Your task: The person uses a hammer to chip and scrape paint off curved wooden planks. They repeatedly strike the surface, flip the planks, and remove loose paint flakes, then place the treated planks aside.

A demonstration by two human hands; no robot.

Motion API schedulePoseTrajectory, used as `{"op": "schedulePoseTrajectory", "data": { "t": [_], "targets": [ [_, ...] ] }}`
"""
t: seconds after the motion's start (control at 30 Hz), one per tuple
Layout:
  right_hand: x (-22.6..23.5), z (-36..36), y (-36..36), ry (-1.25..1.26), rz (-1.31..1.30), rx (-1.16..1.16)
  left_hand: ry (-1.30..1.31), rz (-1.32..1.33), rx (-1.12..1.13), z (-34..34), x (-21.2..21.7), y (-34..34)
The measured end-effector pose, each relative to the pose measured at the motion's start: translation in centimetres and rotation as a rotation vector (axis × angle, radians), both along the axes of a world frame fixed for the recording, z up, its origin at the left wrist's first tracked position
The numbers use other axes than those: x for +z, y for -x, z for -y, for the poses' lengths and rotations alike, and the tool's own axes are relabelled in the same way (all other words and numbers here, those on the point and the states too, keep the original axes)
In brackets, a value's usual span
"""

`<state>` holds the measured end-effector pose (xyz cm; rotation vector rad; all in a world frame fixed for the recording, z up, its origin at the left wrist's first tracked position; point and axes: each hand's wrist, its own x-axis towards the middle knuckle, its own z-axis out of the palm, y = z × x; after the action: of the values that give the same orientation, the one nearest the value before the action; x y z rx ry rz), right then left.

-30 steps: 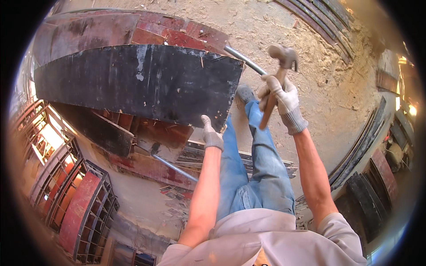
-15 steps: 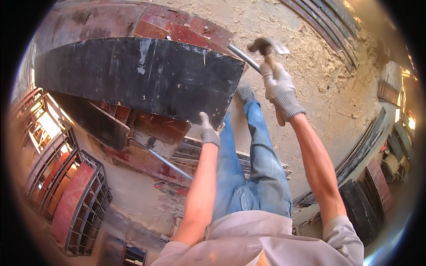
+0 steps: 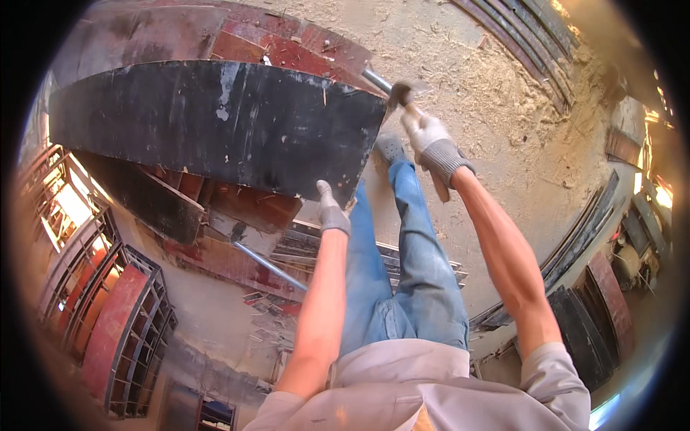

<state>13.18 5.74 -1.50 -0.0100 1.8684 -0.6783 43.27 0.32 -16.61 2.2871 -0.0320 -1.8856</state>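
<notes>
A long black board (image 3: 194, 122) with scuffed white marks lies across the left and middle of the view. At its near right corner, my gloved left hand (image 3: 332, 207) grips the edge, thumb on top and fingers hidden underneath. My right hand (image 3: 431, 144), also gloved, is closed round the wooden handle of a claw hammer (image 3: 404, 97). The hammer's head, blurred by motion, is at the board's right end; whether it touches cannot be made out. Just beyond the head, a metal pipe (image 3: 376, 80) sticks out from behind the board.
Reddish panels (image 3: 302, 50) lie beyond the board. Sawdust (image 3: 489, 93) covers the floor, with long strips (image 3: 517, 43) at the far right. A second pipe (image 3: 269, 266) and wood scraps lie near my legs. Ribbed curved frames (image 3: 122, 330) stand at the left, dark panels (image 3: 582, 337) at the right.
My right hand has swung the hammer left and down, bringing its head to the board's right end. My left hand keeps its hold on the board's corner.
</notes>
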Motion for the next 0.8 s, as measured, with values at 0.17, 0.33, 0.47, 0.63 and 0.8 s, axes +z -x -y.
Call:
{"op": "schedulePoseTrajectory", "data": {
  "t": [0.17, 0.33, 0.47, 0.63, 0.8],
  "targets": [
    [-0.2, -0.3, -1.4, 0.006, -0.322, -0.445, 0.013, -0.078, -0.021, -0.3, 0.0, -0.8],
    [-1.6, -0.8, -3.5, 0.173, -0.071, -0.477, 0.008, -0.026, -0.035, -0.5, 0.0, -1.2],
    [-0.6, -0.6, -1.7, 0.036, -0.031, -0.306, -0.003, -0.027, 0.019, -0.3, -0.3, -1.1],
    [0.9, -0.1, 0.1, 0.317, -0.068, -0.634, -0.023, -0.001, 0.008, -0.3, 0.0, -0.8],
    [0.4, -0.5, -1.1, 0.065, 0.179, -0.158, -0.009, -0.011, 0.022, -0.4, 0.5, -0.7]
  ]
}}
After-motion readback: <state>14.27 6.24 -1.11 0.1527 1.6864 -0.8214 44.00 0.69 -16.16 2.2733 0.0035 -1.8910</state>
